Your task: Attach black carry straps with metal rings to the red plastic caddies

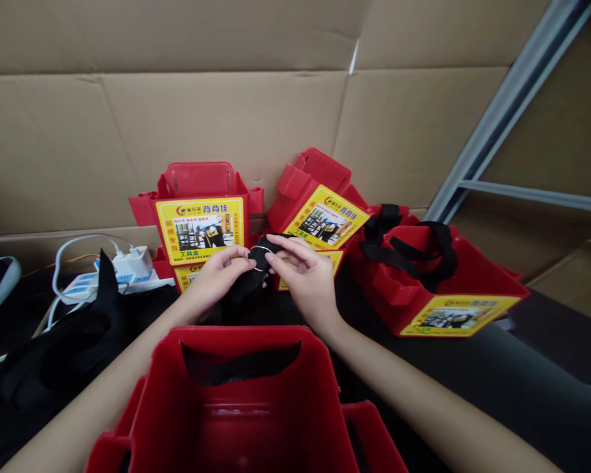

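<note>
My left hand (225,268) pinches a bundled black webbing strap (249,279) between thumb and fingers. From the other side, my right hand (308,272) is closed on the same strap, its thumb against a thin pale band (260,270) looped around the bundle. Below my hands stands a red plastic tool box (246,336), open at the top and closest to me. Black webbing (241,368) runs across the inside of its far wall through two slots. The undersides of my fingers are hidden.
Red tool boxes with yellow labels stand behind: a left stack (197,180), a tilted one (320,167) and one at right (487,269) with black straps. At left lie a power strip (142,284) with white cables and black straps (44,368). Cardboard (217,125) backs the table.
</note>
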The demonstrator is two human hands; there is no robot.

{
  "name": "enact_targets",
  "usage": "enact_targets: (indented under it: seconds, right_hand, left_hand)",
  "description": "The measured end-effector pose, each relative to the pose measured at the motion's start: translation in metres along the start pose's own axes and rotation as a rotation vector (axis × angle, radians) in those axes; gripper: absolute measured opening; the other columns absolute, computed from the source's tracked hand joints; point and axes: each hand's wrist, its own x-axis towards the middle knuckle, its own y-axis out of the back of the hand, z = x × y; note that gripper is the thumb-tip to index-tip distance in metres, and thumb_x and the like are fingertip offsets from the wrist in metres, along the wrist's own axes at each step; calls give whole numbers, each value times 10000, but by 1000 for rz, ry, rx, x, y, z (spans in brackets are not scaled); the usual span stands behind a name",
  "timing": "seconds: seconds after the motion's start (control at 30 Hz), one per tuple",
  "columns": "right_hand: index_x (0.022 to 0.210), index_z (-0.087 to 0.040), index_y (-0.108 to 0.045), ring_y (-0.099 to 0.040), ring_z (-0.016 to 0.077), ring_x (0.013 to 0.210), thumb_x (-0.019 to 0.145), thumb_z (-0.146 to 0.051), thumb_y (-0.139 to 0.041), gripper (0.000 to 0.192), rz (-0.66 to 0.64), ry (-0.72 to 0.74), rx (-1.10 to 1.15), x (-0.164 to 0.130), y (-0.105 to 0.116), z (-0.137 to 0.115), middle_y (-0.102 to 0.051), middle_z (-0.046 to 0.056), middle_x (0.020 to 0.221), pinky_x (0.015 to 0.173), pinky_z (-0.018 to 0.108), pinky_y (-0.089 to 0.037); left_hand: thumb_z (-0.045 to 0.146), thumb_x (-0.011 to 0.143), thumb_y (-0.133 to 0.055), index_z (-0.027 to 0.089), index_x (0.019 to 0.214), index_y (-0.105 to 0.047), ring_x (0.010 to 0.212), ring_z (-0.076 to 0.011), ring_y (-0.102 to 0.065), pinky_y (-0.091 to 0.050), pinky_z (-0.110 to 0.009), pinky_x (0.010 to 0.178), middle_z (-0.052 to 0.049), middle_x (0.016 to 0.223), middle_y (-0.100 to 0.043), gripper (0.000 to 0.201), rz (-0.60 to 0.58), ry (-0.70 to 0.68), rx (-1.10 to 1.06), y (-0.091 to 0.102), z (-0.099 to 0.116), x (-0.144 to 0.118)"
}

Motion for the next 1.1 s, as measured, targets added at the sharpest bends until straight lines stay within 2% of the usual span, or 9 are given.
enact_targets:
  seconds: [0.17,0.33,0.43,0.63,0.73,0.8,0.9,1.0,1.1]
  right_hand:
    - [1008,-173,-662,-605,115,786,668,-191,-700,342,-35,-161,46,0,0,0,-630,30,890,767,239,-522]
    - [1076,-163,-593,-599,188,1037,711,-228,-673,380,-40,-257,257,6,1,-6,-629,80,1113,943,328,-459]
    - [1222,-180,-483,-599,211,1056,725,-193,-650,525,57,-173,333,12,6,-13,-561,94,1239,934,356,-473]
    - [1444,-240,-38,-527,204,1162,756,-115,-574,882,200,29,340,32,31,-32,-454,73,1361,935,352,-473]
    - [1407,-228,-220,-496,201,1196,785,-135,-544,707,167,64,253,36,37,-41,-407,56,1399,926,319,-479]
    - [1276,-216,-433,-496,207,1195,819,-198,-527,467,78,58,183,34,34,-44,-420,48,1390,901,311,-493]
    - [1107,-222,-552,-565,205,1108,866,-307,-482,266,-84,-36,160,25,25,-45,-526,53,1289,843,338,-519]
    - [1074,-234,-541,-660,163,819,878,-357,-466,243,-197,-149,195,17,16,-44,-650,47,1056,724,334,-542]
    - [1050,-254,-506,-535,87,464,894,-370,-442,205,-271,-189,210,11,12,-45,-609,-31,660,561,265,-498]
  left_hand:
    - [335,766,-604,144,876,-583,703,-112,-557,-415,-211,664,-1,775,-619,221,-84,-43,-5,-3,-1,-1]
    - [355,805,-569,132,901,-593,667,-104,-521,-383,-207,625,6,735,-587,244,-168,-47,48,-5,0,-4]
    - [365,810,-562,128,867,-599,617,-91,-481,-342,-197,576,19,694,-560,247,-171,-36,86,-6,0,-5]
    - [390,801,-559,130,743,-593,565,-90,-458,-321,-200,544,31,620,-537,269,-176,35,116,-4,0,-6]
    - [411,789,-567,135,715,-590,549,-95,-466,-330,-203,531,26,604,-543,287,-196,73,110,-3,-2,-6]
    - [426,779,-574,136,714,-594,551,-99,-481,-351,-209,540,19,614,-558,298,-208,88,101,-3,-4,-5]
    - [425,770,-587,134,713,-598,561,-100,-490,-363,-212,552,16,624,-566,297,-207,95,98,-2,-6,-3]
    - [418,771,-587,130,703,-598,546,-90,-473,-348,-204,534,20,615,-555,296,-188,92,109,-1,-7,-2]
    - [419,773,-582,129,707,-605,528,-91,-466,-343,-206,517,19,600,-551,298,-174,86,123,0,-7,-2]
